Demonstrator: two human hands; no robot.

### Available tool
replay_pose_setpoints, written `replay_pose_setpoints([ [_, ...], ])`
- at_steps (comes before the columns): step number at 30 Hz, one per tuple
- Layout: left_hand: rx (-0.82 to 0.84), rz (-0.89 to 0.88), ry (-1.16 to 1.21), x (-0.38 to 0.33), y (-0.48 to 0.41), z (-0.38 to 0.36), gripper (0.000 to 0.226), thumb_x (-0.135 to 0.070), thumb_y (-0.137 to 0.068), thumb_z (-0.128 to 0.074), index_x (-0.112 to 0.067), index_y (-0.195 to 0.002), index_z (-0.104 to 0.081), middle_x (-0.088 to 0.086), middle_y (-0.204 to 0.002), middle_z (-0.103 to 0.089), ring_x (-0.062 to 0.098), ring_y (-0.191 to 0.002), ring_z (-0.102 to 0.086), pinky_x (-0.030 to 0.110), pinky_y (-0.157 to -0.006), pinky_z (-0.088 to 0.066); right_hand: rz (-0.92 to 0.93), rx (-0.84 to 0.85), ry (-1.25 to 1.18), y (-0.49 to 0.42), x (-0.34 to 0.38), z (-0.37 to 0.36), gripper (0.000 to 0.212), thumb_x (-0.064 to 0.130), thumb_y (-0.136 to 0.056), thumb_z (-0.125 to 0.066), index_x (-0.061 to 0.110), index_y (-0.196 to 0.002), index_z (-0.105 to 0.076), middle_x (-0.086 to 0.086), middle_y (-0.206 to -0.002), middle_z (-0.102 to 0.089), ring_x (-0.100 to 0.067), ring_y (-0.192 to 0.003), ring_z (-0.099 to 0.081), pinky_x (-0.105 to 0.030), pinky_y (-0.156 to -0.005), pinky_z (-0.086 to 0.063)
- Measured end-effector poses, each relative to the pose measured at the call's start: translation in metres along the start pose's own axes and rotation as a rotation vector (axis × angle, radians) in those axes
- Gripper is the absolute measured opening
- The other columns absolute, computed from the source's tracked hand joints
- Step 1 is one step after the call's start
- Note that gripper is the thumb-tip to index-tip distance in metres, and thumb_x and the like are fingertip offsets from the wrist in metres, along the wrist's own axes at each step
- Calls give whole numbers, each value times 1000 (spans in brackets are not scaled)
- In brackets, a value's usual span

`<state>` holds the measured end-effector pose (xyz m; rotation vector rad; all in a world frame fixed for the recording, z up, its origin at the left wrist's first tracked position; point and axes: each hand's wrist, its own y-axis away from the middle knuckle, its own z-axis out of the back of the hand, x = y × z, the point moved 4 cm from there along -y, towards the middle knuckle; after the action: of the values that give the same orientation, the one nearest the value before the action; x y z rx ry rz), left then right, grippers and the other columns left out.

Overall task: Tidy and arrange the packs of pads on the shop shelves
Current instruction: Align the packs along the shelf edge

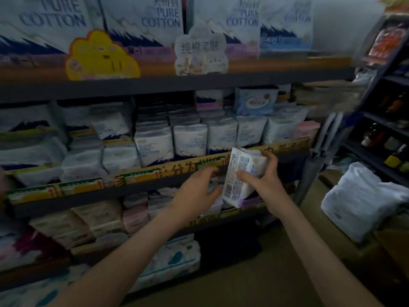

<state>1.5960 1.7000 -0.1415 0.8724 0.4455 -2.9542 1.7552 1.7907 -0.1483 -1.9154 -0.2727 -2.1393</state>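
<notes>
My right hand (264,176) grips a white pack of pads (240,173), held upright in front of the middle shelf's edge (155,171), its printed back towards me. My left hand (197,191) is just left of the pack, fingers spread and loosely bent, fingertips near the pack's lower left side; whether they touch it is unclear. On the middle shelf stands a row of white Pure Cotton packs (190,138). Below it, the lower shelf holds pink and cream packs (135,216).
Large Pure Cotton bags (143,21) fill the top shelf behind a yellow tag (101,56) and a white tag (201,52). A dark rack with bottles (385,142) stands at right. A white bundle (363,200) lies on a box beside it.
</notes>
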Motion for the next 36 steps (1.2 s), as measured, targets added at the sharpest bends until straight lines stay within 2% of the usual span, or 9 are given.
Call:
replay_pose_setpoints([
  [2,-85,-15,-100,-7,-11,-7,45,-30,-95,-53,-11,-135,-44,6,-131,-51,20,-119,-48,24,-94,-38,7,-30,-33,-15,-2,22,73,20,-79,-76,36,-124,-22,1,-133,-40,-14,-111,-50,-18,-70,-45],
  [6,-238,-29,-328,-4,-36,-8,44,-21,-87,-64,-5,-126,-52,15,-129,-52,33,-117,-51,43,-97,-43,15,-106,-103,-40,-8,50,76,19,-75,-79,31,-128,-25,0,-132,-41,-14,-112,-51,-21,-73,-48],
  [13,-308,59,-663,21,-79,6,73,-17,-72,-76,-5,-137,-44,22,-138,-45,39,-129,-41,60,-105,-28,102,-229,-165,-82,-3,62,84,22,-70,-82,30,-133,-28,-3,-135,-39,-16,-113,-52,-40,-92,-51],
  [19,-345,102,-699,20,-110,8,48,-23,-72,-75,-4,-114,-61,19,-104,-60,38,-94,-57,50,-83,-43,251,-358,-160,-96,6,73,87,24,-70,-83,31,-135,-27,1,-136,-35,-16,-119,-48,-36,-95,-49],
  [22,-405,17,-709,1,-121,-3,48,-28,-72,-73,-5,-112,-59,18,-103,-59,36,-91,-56,46,-81,-45,360,-433,-163,-102,8,85,88,20,-71,-83,27,-137,-25,-2,-139,-31,-16,-122,-46,-37,-98,-49],
  [24,-448,-63,-712,-15,-134,-12,47,-29,-73,-71,-7,-113,-59,16,-107,-59,33,-93,-54,43,-84,-41,452,-484,-128,-106,11,96,90,22,-69,-83,25,-138,-25,-5,-142,-29,-16,-127,-42,-35,-99,-48],
  [27,-499,-142,-671,-41,-161,-27,50,-26,-74,-69,-7,-119,-57,13,-117,-58,29,-100,-52,42,-88,-32,596,-519,-33,-117,19,118,90,25,-68,-85,31,-133,-23,-5,-142,-26,-17,-131,-37,-20,-99,-43],
  [32,-445,-103,-696,-77,-209,-59,70,-25,-70,-74,-3,-132,-49,15,-135,-51,30,-119,-51,49,-97,-41,750,-533,132,-137,15,160,88,34,-69,-82,25,-136,-25,-6,-140,-27,-26,-131,-37,-47,-97,-47],
  [36,-415,-9,-765,-90,-239,-76,76,-29,-73,-68,-3,-139,-41,17,-144,-42,30,-132,-40,55,-109,-26,818,-479,176,-152,15,185,84,36,-70,-79,25,-134,-26,-2,-137,-26,-23,-129,-38,-44,-95,-49],
])
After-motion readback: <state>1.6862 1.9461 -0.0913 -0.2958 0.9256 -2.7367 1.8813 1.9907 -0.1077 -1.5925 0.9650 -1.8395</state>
